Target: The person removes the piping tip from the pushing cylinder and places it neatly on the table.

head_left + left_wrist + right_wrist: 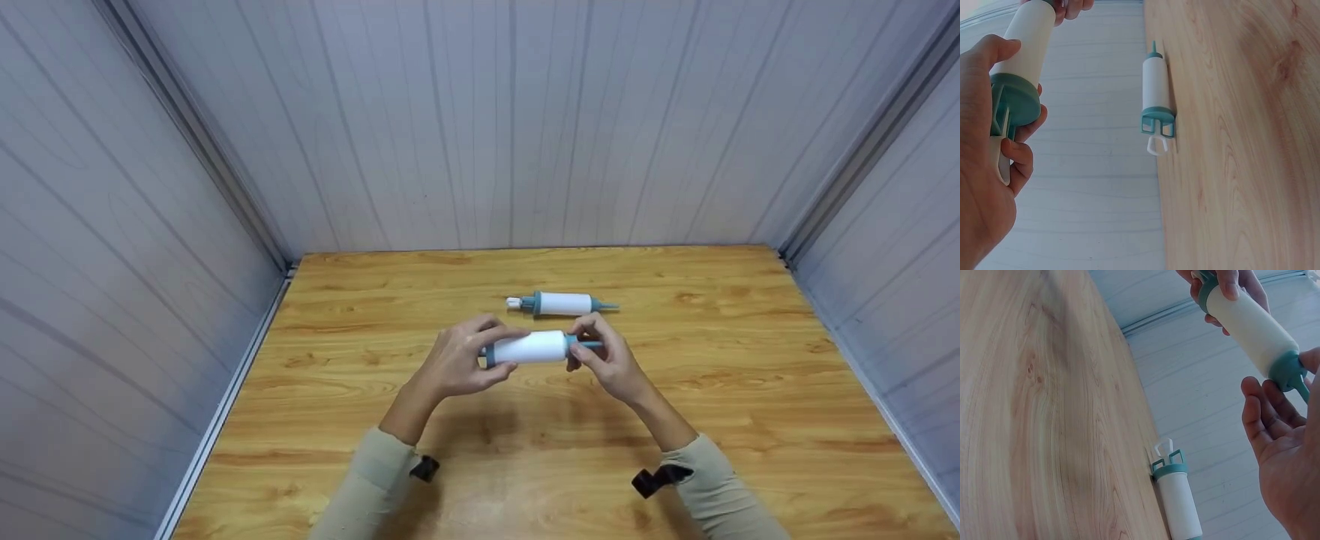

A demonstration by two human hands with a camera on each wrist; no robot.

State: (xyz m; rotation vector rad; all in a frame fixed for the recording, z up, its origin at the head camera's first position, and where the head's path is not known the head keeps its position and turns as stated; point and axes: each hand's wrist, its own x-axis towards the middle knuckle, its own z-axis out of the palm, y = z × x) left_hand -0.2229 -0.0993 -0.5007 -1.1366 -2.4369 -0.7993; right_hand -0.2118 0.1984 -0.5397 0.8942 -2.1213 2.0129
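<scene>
A large plastic syringe [531, 347] with a white barrel is held crosswise above the table. My left hand [463, 355] grips it around the teal collar end, thumb along the white barrel. In the left wrist view, that hand's lower fingers curl by the teal finger loops and white plunger handle [1000, 163]. At the other end, my right hand [611, 364] pinches the teal nozzle cap [1287, 371] between thumb and fingers, with the thin tip pointing right. Beyond the hands, a second syringe [566, 303] of the same kind lies on its side, tip to the right.
The wood-grain table [337, 450] is enclosed by pale ribbed panels, with the back panel [480, 127] behind the second syringe. A metal strip [225, 397] runs along the left edge. Dark straps [660, 478] sit at the sleeve cuffs.
</scene>
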